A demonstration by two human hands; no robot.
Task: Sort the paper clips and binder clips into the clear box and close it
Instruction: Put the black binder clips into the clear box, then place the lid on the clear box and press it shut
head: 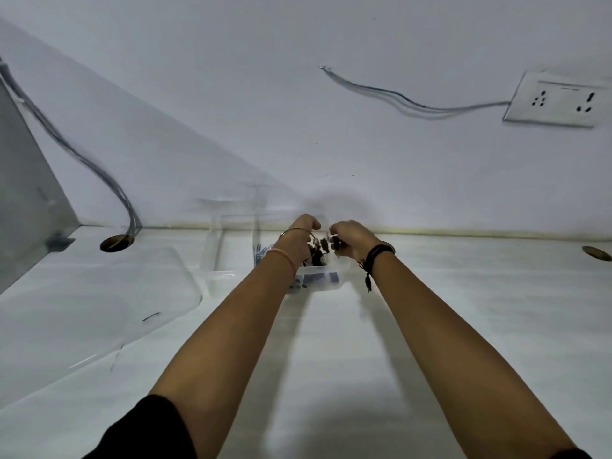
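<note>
A clear plastic box with compartments stands on the white table near the back wall. Blue paper clips lie in its middle compartment. Black binder clips fill the compartment on the right. My left hand reaches over the box with its fingers curled; what it holds is hidden. My right hand is above the right compartment, closed on a few black binder clips. The image is blurred around both hands.
A clear plastic tray or lid lies on the table at the left. A cable runs down the wall into a round table hole. A wall socket is at upper right. Another hole is at far right.
</note>
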